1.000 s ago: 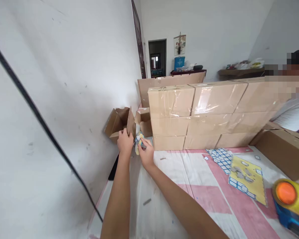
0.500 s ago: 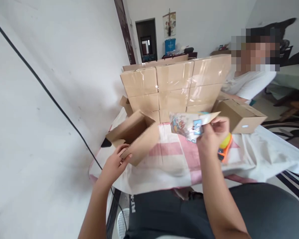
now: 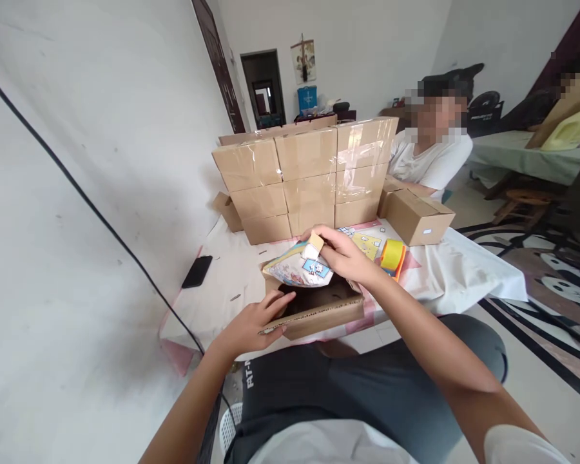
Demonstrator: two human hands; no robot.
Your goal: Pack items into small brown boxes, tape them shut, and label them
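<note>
Brown cardboard box (image 3: 326,320) is open at the tabletop (image 3: 217,283) edge, its near wall gripped by the left hand (image 3: 254,324). The right hand (image 3: 337,250) grips the printed packet (image 3: 297,269) over the opening, not fully inside. Behind, taped boxes (image 3: 310,183) stand stacked; this one is not closed.

Soft, fairly even light is filling the room. Glare is streaking the tape (image 3: 362,155) on the stacked boxes (image 3: 309,193); faint grey shadow is spreading over the wall (image 3: 125,212). The open box (image 3: 326,321) is darkening inside. Wide-angle distortion is tilting the doorway (image 3: 262,90); pixelation is blurring a head (image 3: 437,116).
</note>
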